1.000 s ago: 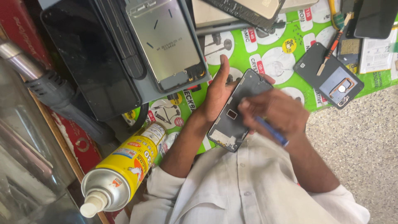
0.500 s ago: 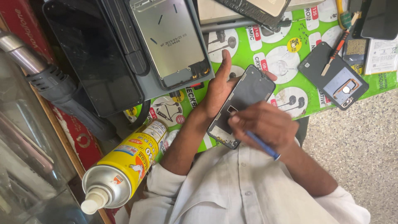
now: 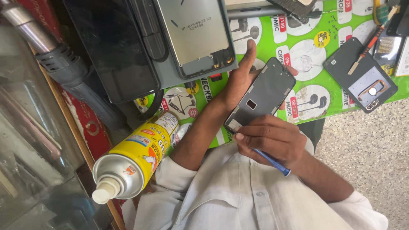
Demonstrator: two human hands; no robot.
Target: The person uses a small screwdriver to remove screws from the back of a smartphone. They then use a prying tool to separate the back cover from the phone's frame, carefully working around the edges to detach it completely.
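My left hand [image 3: 240,79] reaches up from the lower left and holds a dark grey phone display panel [image 3: 264,93] from behind, thumb raised beside it. The panel is tilted, back side up, with a small dark red square near its middle. My right hand [image 3: 272,140] is closed around a thin blue-handled tool [image 3: 272,161], with its fingertips pressed against the panel's lower end. The tool's tip is hidden under my fingers. My white shirt [image 3: 255,200] fills the bottom of the view.
A yellow spray can [image 3: 136,157] lies at lower left. A grey heat gun [image 3: 72,76] and a black machine with a metal plate [image 3: 191,34] sit above. On the green printed mat [image 3: 324,64], a phone back cover [image 3: 362,81] lies at right. Speckled floor [image 3: 375,140] is beyond.
My right hand has slid from the panel's right side down to its lower end. The panel has tilted slightly in my left hand.
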